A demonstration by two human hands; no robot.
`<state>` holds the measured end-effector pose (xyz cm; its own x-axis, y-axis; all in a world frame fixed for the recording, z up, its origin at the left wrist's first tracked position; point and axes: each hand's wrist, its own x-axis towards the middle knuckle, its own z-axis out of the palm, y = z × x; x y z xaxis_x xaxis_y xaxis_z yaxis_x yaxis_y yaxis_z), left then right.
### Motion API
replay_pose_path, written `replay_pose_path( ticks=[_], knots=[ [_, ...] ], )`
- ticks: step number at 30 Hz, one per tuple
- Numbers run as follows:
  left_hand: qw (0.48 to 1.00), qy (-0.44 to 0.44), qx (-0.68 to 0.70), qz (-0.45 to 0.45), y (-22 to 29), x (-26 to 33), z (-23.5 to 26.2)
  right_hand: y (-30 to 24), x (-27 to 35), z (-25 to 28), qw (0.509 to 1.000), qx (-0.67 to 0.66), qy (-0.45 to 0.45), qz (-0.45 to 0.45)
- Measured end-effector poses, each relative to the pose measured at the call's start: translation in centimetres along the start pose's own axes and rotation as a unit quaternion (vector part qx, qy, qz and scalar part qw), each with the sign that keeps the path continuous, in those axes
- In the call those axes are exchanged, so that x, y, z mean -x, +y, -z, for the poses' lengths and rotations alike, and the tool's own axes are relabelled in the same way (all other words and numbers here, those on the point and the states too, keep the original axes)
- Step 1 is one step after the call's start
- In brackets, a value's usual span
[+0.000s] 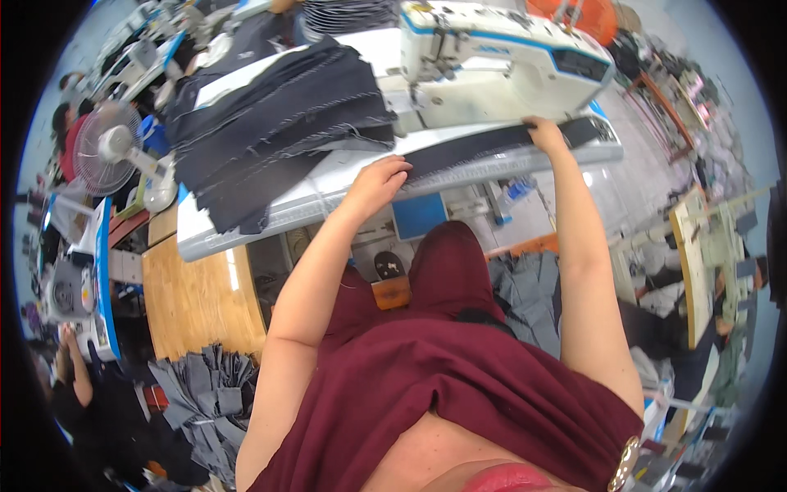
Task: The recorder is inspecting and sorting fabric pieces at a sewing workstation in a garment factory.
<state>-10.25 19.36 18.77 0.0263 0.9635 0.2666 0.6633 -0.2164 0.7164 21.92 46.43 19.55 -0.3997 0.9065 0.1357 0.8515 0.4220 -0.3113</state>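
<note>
A long dark fabric strip (475,154) lies along the front of the white sewing table (238,234), just before the sewing machine (508,49). My left hand (379,184) is closed on the strip's left end, its fingers curled at the edge. Farther right, my right hand (545,135) pinches the strip near its far edge, and dark cloth carries on to the right of it. Left of the machine, a heap of dark fabric pieces (279,131) with frayed, pale-stitched edges spreads over the tabletop. The fingertips of both hands are partly hidden.
A wooden board (201,295) and a bundle of grey cloth pieces (209,394) are at left, below a white fan (115,148). More grey cloth (529,295) lies by my right side. Another person's arm (78,369) shows at far left, beside another machine.
</note>
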Motion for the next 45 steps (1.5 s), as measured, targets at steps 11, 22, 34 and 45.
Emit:
replay_pose_path(
  ticks=[11, 22, 34, 45],
  knots=[
    [0.955, 0.179, -0.215, 0.097, 1.8, 1.0, -0.8, 7.5, 0.3, 0.9, 0.984, 0.000, 0.008, -0.176],
    [0.837, 0.413, 0.352, 0.071, -1.6, 11.9, 18.3, -15.9, 6.3, 4.1, 0.833, -0.537, -0.135, -0.015],
    [0.857, 0.466, 0.144, 0.166, -9.3, 9.0, 30.5, -35.5, -8.2, -1.4, 0.979, -0.105, 0.138, 0.108],
    [0.843, 0.419, -0.292, 0.169, -10.9, 10.5, 31.1, -27.2, 6.6, 4.4, 0.909, -0.206, 0.134, 0.337]
  ],
)
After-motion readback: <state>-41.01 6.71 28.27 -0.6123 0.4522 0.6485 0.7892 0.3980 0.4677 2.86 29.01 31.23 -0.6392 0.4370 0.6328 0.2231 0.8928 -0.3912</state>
